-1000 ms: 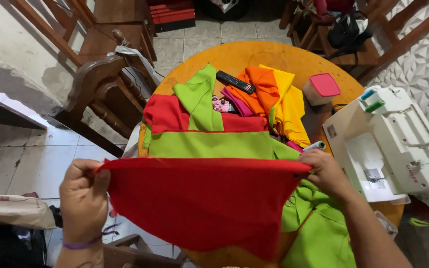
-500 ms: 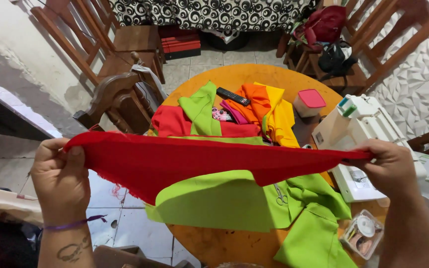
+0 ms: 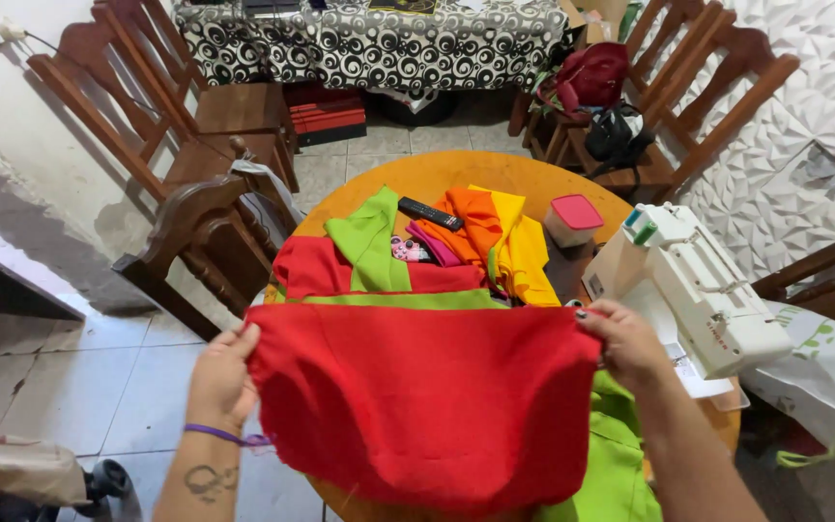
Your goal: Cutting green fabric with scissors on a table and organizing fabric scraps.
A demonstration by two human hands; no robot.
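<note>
I hold a red piece of fabric (image 3: 427, 396) spread out in front of me, above a round wooden table (image 3: 456, 174). My left hand (image 3: 221, 377) pinches its upper left corner, and my right hand (image 3: 625, 343) pinches the upper right corner. The cloth hangs down from the two corners and hides most of the near table. Behind it lie green fabric (image 3: 369, 246), more red fabric (image 3: 306, 266), and orange (image 3: 471, 222) and yellow (image 3: 524, 246) pieces.
A white sewing machine (image 3: 703, 285) stands at the table's right. A black remote control (image 3: 429, 214) and a pink-lidded box (image 3: 572, 218) lie on the table. Wooden chairs (image 3: 200, 232) stand at left and back. A patterned tablecloth (image 3: 369, 39) covers a far table.
The red fabric, stretched into a flat band half a second ago, now hangs as a wide sheet. My hands have come closer together and lower, and the view has tilted up.
</note>
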